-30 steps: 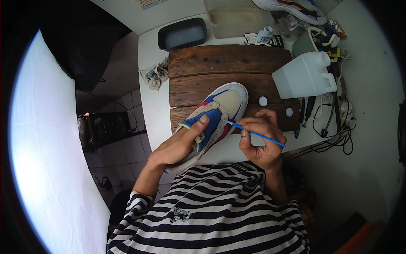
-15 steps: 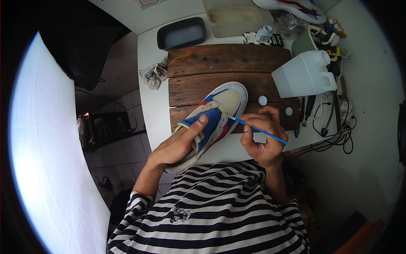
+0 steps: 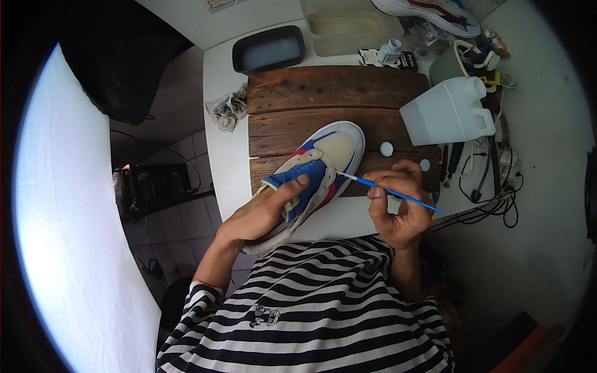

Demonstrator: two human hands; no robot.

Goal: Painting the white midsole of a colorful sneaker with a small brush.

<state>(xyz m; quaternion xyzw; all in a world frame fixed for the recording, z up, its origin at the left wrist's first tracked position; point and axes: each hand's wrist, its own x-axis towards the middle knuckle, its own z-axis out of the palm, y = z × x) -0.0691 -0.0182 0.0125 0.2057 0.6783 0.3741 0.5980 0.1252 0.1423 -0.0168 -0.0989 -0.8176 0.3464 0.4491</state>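
My left hand (image 3: 263, 210) grips a sneaker (image 3: 339, 149) by its opening, thumb on the blue tongue and the other fingers hidden. Cream, blue and red panels make up the shoe, which has no laces and points away to the upper right over a wooden board. Between the thumb and fingers of my right hand (image 3: 403, 202) is a slim blue paintbrush (image 3: 404, 196). Its pale tip is at the shoe's right side, by the eyelet strip; whether it touches cannot be made out. Two small white caps, a nearer one (image 3: 386, 148) and another (image 3: 425, 165), lie on the board.
The wooden board (image 3: 298, 89) lies on a white table. A translucent jug (image 3: 438, 115) stands at its right. Behind are a black tray (image 3: 267, 55), a clear tub (image 3: 351, 40) and a small bottle (image 3: 390, 50). A crumpled rag (image 3: 229, 110) lies left; cables (image 3: 497, 208) tangle right.
My right hand has shifted a little to the right with the paintbrush, and the brush tip has moved slightly right along the shoe. The left hand and sneaker have barely moved.
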